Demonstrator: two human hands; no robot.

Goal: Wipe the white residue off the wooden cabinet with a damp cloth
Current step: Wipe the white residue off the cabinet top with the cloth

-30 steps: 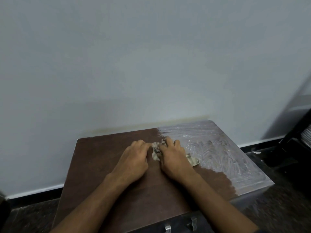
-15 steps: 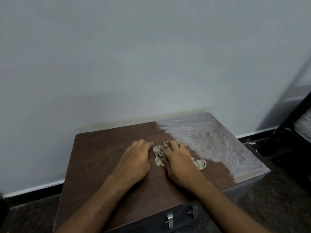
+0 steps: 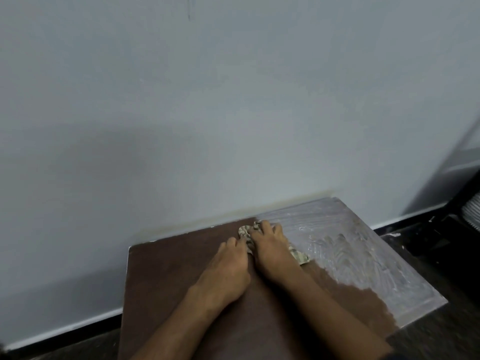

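Wood on the left of the cabinet [image 3: 181, 294] top shows dark brown and clean, right up to the wall [image 3: 233, 113] behind it. My left hand [image 3: 226, 271] lies palm down on that cleaned part, fingers [image 3: 233, 244] stretched flat and gripping nothing, their tips touching the edge of the cloth [image 3: 245, 233]. Just beside it, my right hand [image 3: 272, 253] presses flat on the crumpled cloth near the back edge, fingers spread over it rather than curled round it; a corner of the cloth pokes out past my wrist. Both forearms reach forward from the bottom of the view, close together.

I judge the wiping about half done: the cloth sits on the border between clean wood and the white residue [image 3: 350, 250], which covers the right side in streaks out to the far corner. The next stroke, I think, calls for firm downward pressure and a push rightward into that film.
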